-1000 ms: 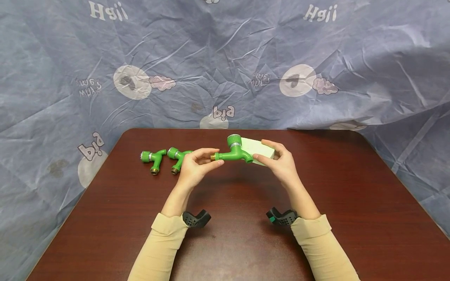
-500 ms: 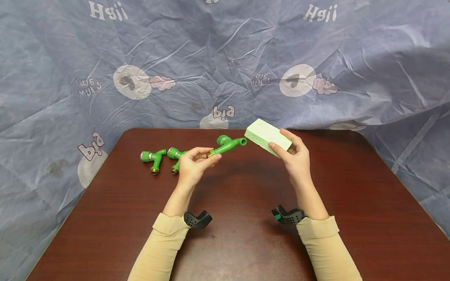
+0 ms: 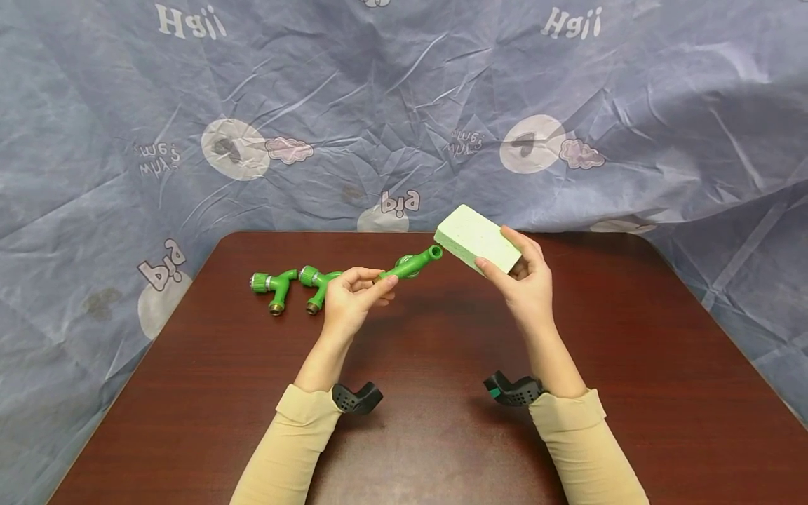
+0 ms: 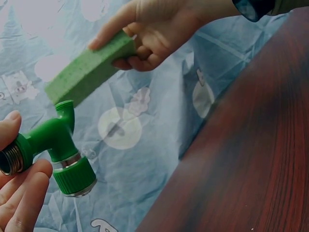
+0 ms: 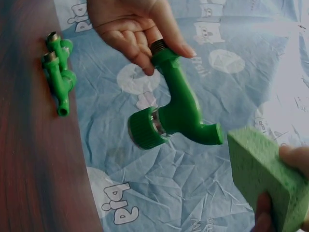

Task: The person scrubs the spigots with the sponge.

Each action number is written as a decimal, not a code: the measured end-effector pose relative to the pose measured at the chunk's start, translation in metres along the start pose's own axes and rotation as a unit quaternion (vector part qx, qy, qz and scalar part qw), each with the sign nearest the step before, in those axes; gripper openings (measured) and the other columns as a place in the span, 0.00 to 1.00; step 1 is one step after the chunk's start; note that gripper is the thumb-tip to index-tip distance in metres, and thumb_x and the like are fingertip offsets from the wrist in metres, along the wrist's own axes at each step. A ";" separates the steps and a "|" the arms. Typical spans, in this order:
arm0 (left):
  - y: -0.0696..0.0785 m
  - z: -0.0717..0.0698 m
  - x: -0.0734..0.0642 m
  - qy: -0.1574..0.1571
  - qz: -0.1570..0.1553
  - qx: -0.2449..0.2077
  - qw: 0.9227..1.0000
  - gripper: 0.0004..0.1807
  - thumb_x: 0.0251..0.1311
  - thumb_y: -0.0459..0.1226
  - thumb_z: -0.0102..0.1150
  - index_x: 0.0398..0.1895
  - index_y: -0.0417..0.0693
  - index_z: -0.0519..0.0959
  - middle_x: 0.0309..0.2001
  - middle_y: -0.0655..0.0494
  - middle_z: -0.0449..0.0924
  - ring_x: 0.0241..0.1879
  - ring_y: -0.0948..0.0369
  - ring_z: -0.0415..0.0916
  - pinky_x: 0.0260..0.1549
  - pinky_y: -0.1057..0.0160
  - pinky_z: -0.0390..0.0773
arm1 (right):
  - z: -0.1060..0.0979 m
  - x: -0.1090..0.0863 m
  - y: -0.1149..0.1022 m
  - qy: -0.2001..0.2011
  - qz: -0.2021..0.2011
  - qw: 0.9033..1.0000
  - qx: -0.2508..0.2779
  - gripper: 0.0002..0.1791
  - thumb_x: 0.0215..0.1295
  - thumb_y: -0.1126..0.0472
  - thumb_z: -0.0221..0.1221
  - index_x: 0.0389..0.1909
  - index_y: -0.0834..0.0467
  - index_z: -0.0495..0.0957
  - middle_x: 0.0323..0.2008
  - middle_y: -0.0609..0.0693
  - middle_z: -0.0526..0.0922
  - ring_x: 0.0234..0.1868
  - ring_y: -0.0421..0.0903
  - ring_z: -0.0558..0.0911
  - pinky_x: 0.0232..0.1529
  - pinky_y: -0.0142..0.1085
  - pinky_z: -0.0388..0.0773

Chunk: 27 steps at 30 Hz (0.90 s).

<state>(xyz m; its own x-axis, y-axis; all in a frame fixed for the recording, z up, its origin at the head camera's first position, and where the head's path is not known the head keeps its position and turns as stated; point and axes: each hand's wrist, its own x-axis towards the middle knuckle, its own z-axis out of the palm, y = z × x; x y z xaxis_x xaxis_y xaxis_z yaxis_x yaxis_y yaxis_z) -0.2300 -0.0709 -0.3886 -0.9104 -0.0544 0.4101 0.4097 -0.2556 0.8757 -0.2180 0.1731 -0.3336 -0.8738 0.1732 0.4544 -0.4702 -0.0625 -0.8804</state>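
Note:
My left hand [image 3: 350, 298] pinches a green tap [image 3: 413, 265] by its brass-threaded end, holding it above the table. In the right wrist view the tap's ribbed knob [image 5: 145, 128] points away from the spout's open end, which lies close to the sponge. A light green block-shaped sponge [image 3: 476, 238] is gripped at its right end between the thumb and fingers of my right hand [image 3: 529, 284]. Sponge and spout are near each other; the head view shows a narrow gap. Two more green taps, a left one [image 3: 273, 287] and a right one [image 3: 315, 284], lie on the table.
The dark red-brown wooden table [image 3: 429, 421] spans the view below both arms. Behind its far edge hangs a wrinkled grey-blue printed cloth [image 3: 353, 126]. Black wrist bands, a left one [image 3: 357, 398] and a right one [image 3: 513, 390], sit on my wrists.
The sponge has moved from behind the tap's spout up and away to the right, then slightly back left. The tap has been turned so its knob swings behind and below the body.

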 end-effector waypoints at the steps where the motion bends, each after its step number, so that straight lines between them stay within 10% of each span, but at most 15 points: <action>1: 0.001 0.001 0.000 0.003 -0.003 -0.001 1.000 0.15 0.46 0.36 0.73 0.34 0.35 0.81 0.25 0.44 0.82 0.22 0.53 0.82 0.23 0.54 0.83 | 0.000 0.000 -0.001 -0.010 0.002 1.000 -0.001 0.33 0.48 0.80 0.64 0.60 0.67 0.70 0.52 0.51 0.68 0.37 0.41 0.76 0.34 0.24 0.78; 9: 0.011 0.007 -0.002 0.035 -0.051 -0.014 0.998 0.15 0.47 0.35 0.72 0.35 0.35 0.80 0.28 0.41 0.83 0.23 0.53 0.82 0.30 0.47 0.82 | 0.000 -0.004 -0.001 -0.164 -0.032 0.986 -0.007 0.34 0.46 0.82 0.64 0.59 0.69 0.70 0.56 0.54 0.67 0.42 0.45 0.75 0.36 0.26 0.78; 12: -0.028 -0.006 0.008 0.033 -0.044 -0.014 0.998 0.14 0.51 0.35 0.69 0.38 0.36 0.80 0.32 0.40 0.83 0.26 0.49 0.83 0.32 0.46 0.82 | 0.000 -0.005 0.001 -0.223 -0.057 0.973 -0.019 0.35 0.44 0.83 0.64 0.59 0.70 0.69 0.56 0.57 0.65 0.43 0.47 0.75 0.36 0.27 0.78; 14: -0.028 -0.005 0.008 0.037 -0.048 -0.015 0.998 0.14 0.52 0.34 0.68 0.39 0.35 0.79 0.32 0.41 0.83 0.26 0.48 0.83 0.30 0.50 0.83 | 0.001 -0.006 0.003 -0.246 -0.069 0.966 -0.033 0.36 0.45 0.82 0.65 0.59 0.69 0.69 0.57 0.57 0.65 0.43 0.48 0.76 0.36 0.27 0.78; 16: -0.028 -0.005 0.008 0.031 -0.041 -0.026 0.998 0.12 0.52 0.35 0.69 0.37 0.37 0.80 0.29 0.46 0.84 0.24 0.53 0.83 0.26 0.57 0.84 | 0.002 -0.007 0.006 -0.256 -0.075 0.963 -0.044 0.36 0.45 0.80 0.66 0.60 0.67 0.69 0.58 0.57 0.64 0.43 0.48 0.76 0.36 0.28 0.79; 19: 0.019 0.013 -0.003 0.052 -0.079 -0.021 0.995 0.10 0.52 0.32 0.68 0.34 0.34 0.79 0.27 0.49 0.83 0.22 0.56 0.82 0.25 0.59 0.84 | 0.003 -0.008 0.008 -0.269 -0.072 0.959 -0.045 0.36 0.45 0.80 0.67 0.60 0.66 0.69 0.58 0.57 0.64 0.42 0.49 0.77 0.35 0.29 0.80; 27: 0.020 0.014 -0.004 0.057 -0.087 -0.026 0.994 0.06 0.54 0.31 0.66 0.33 0.38 0.78 0.28 0.49 0.84 0.23 0.57 0.82 0.29 0.55 0.84 | -0.004 -0.004 0.008 -0.260 -0.076 0.962 -0.047 0.37 0.43 0.85 0.64 0.59 0.71 0.67 0.58 0.60 0.64 0.41 0.46 0.77 0.35 0.26 0.78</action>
<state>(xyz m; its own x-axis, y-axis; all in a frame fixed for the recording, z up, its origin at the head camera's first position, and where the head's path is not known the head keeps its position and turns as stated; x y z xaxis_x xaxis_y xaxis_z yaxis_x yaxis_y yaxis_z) -0.2176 -0.0624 -0.3697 -0.9691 -0.1125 0.2194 0.2444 -0.3197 0.9155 -0.2177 0.1763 -0.3428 -0.7516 -0.3427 0.5636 -0.6052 0.0183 -0.7959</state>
